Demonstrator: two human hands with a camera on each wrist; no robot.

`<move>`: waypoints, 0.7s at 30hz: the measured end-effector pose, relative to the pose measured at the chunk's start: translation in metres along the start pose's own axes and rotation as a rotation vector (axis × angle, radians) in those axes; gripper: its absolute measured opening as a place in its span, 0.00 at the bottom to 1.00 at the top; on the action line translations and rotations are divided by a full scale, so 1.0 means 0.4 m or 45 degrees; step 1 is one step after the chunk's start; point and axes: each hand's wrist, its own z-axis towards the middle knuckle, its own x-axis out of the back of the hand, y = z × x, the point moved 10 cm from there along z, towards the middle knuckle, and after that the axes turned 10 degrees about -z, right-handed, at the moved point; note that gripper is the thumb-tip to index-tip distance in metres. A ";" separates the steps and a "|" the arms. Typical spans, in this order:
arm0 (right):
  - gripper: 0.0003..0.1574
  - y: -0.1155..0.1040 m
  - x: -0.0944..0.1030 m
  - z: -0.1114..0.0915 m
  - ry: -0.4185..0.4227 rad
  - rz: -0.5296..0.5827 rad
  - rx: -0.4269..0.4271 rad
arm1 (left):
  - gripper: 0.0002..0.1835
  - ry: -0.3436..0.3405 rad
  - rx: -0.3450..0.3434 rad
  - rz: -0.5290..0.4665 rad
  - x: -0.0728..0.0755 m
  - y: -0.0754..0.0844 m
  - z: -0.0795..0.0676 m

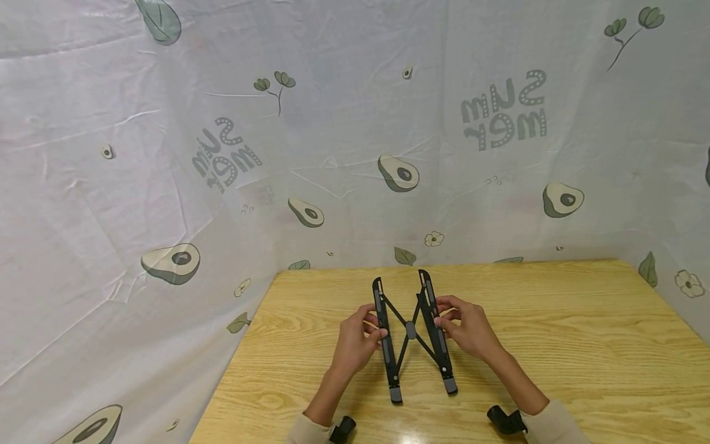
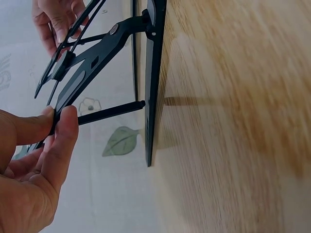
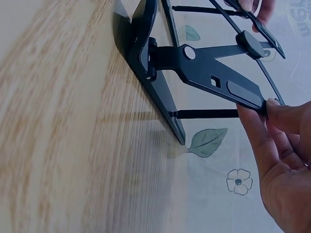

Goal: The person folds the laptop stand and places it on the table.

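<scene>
We see the black folding stand point(image 1: 411, 333) on the surface point(image 1: 588, 333). Left of its centre joint point(image 1: 410, 327), the left hand point(image 1: 353, 339) pinches one rail point(image 1: 387, 345); right of it, the right hand point(image 1: 470, 328) pinches another. We judge the stand light, stiff, best held mid-rail.

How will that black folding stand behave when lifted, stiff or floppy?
The stand probably folds or splays, given its pivoted crossbars. Its side arms look like solid plates, so likely stiff individually. Rolling seems unlikely: its long base rails lie along the table.
</scene>
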 end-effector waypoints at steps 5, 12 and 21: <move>0.25 0.001 -0.002 0.000 -0.004 0.000 -0.005 | 0.27 0.003 -0.009 0.015 -0.002 0.001 0.000; 0.24 0.002 -0.005 -0.001 -0.010 0.007 -0.009 | 0.27 0.001 -0.010 0.005 -0.006 0.001 0.001; 0.26 -0.005 -0.007 0.002 -0.007 -0.009 -0.007 | 0.28 -0.026 -0.001 -0.024 -0.018 0.002 0.004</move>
